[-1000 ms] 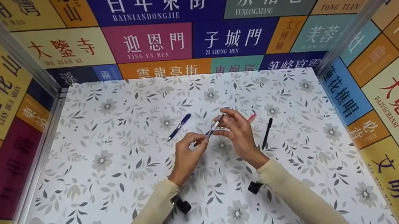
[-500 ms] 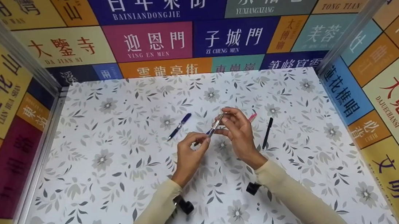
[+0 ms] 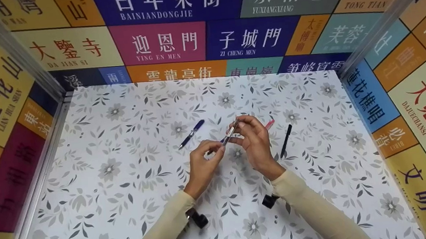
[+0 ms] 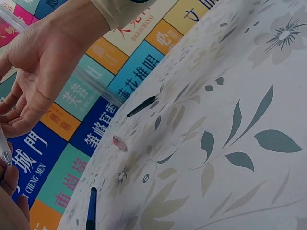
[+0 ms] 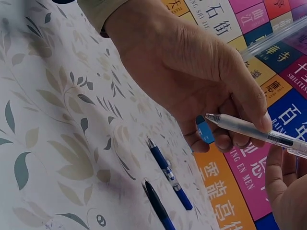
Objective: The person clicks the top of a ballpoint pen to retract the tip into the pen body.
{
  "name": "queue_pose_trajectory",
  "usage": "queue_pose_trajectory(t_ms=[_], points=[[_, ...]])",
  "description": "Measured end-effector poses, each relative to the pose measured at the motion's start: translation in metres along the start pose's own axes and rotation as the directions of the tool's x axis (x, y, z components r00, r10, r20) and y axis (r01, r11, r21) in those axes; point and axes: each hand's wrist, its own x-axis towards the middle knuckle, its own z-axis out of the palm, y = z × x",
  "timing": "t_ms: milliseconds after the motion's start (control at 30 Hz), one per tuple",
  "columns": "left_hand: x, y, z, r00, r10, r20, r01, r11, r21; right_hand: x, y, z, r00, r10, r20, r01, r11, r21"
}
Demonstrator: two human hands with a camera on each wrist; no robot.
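Observation:
A clear-barrelled pen (image 3: 230,133) is held between both hands above the table, slanting up to the right in the head view. My left hand (image 3: 204,161) pinches its lower end between thumb and fingers. The fingertips of my right hand (image 3: 255,141) hold the upper end. In the right wrist view, my left hand (image 5: 201,72) has its thumb pressed on the pen (image 5: 249,129), whose metal tip points left. Part of my right hand (image 5: 288,187) shows at lower right there. In the left wrist view, only a bit of the pen (image 4: 4,148) shows, beside my right hand (image 4: 41,62).
A blue pen (image 3: 191,134) lies left of the hands, its tip toward the near left. To the right lies a black pen (image 3: 286,141). A pink item (image 3: 269,124) is partly hidden behind my right hand. Printed walls surround the floral table (image 3: 127,205).
My left hand has shifted slightly right, bringing the hands a little closer together. Both keep hold of the pen. The pens on the table have not moved.

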Motion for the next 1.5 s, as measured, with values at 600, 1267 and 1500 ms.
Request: queue_pose_trajectory(t_ms=[600, 1267, 1500], points=[[-0.002, 0.008, 0.000, 1.000, 0.027, -0.007, -0.027, 1.000, 0.016, -0.002, 0.001, -0.003, 0.993, -0.100, 0.061, 0.107, 0.988, -0.115], [-0.004, -0.018, 0.000, 0.999, 0.021, 0.049, -0.020, 1.000, -0.024, -0.002, -0.002, -0.006, 0.951, -0.258, 0.173, 0.295, 0.926, -0.236], [-0.003, -0.013, -0.001, 0.997, 0.022, 0.071, -0.020, 0.999, -0.034, -0.001, -0.003, -0.006, 0.954, -0.249, 0.168, 0.286, 0.925, -0.249]])
